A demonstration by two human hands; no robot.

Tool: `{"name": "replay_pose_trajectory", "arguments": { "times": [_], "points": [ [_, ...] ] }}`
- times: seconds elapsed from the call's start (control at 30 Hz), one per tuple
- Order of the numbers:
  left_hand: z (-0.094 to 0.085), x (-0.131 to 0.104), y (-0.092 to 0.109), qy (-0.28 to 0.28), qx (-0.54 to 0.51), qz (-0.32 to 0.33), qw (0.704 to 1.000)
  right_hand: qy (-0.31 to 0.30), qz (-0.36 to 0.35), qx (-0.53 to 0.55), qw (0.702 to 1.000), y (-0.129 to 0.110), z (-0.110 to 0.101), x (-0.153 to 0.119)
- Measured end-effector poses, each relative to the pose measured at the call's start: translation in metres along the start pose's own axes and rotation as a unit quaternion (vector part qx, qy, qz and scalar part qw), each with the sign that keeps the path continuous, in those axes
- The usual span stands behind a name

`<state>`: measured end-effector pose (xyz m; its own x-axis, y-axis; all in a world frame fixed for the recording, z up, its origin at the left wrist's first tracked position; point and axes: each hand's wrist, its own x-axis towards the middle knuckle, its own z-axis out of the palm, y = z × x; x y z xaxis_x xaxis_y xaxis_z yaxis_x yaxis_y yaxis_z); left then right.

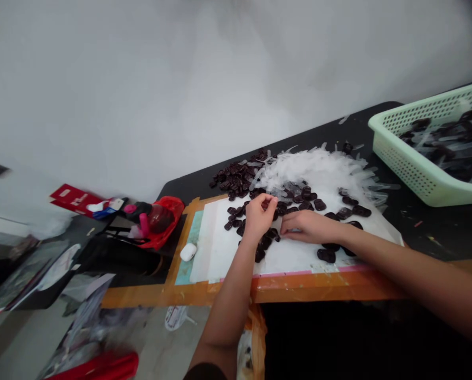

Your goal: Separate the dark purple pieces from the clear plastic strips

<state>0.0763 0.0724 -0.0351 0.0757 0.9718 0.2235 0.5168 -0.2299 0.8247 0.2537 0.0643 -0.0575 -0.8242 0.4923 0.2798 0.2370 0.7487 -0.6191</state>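
Note:
My left hand [261, 215] is closed in a pinch above the dark pieces; what its fingertips hold, if anything, is hidden. To its right, my right hand [308, 226] is low over the white sheet [287, 256], thumb and fingers drawn together, their grip too small to make out. Small glossy dark brown pieces [264, 243] lie under and around both hands. More dark pieces [326, 255] sit by my right wrist. Behind the hands spreads a heap of clear plastic strips [319, 166], with a pile of smaller dark red-brown pieces [236, 178] on its left.
A pale green basket [426, 179] at the right holds dark pieces and clear strips. A white earbud case [188, 252] rests at the sheet's left. Further left is a red basket [172, 219] with a bottle. Brown tape [323, 287] runs along the black table's front edge.

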Motion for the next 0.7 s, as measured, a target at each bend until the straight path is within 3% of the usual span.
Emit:
{"name": "replay_pose_trajectory", "arguments": {
  "times": [0.23,0.37,0.47,0.57,0.63,0.7],
  "points": [
    [-0.023,-0.001,0.011,-0.025,-0.039,0.034,0.998,0.134,0.122,0.111,0.977,0.007,-0.008,0.0],
    [-0.029,-0.004,0.023,-0.052,0.026,0.058,0.997,0.182,0.125,0.208,0.953,0.007,-0.012,0.001],
    [-0.031,-0.015,0.042,0.009,0.079,0.093,0.993,0.202,0.132,0.268,0.933,0.001,-0.016,0.0],
    [-0.029,-0.05,0.062,0.086,0.074,0.133,0.985,0.248,0.134,0.324,0.903,-0.003,-0.022,-0.001],
    [-0.022,-0.092,0.068,0.096,0.076,0.156,0.98,0.291,0.123,0.38,0.869,-0.002,-0.026,-0.001],
    [-0.01,-0.147,0.061,0.106,0.082,0.191,0.972,0.309,0.119,0.424,0.843,0.001,-0.029,-0.001]
  ]
}}
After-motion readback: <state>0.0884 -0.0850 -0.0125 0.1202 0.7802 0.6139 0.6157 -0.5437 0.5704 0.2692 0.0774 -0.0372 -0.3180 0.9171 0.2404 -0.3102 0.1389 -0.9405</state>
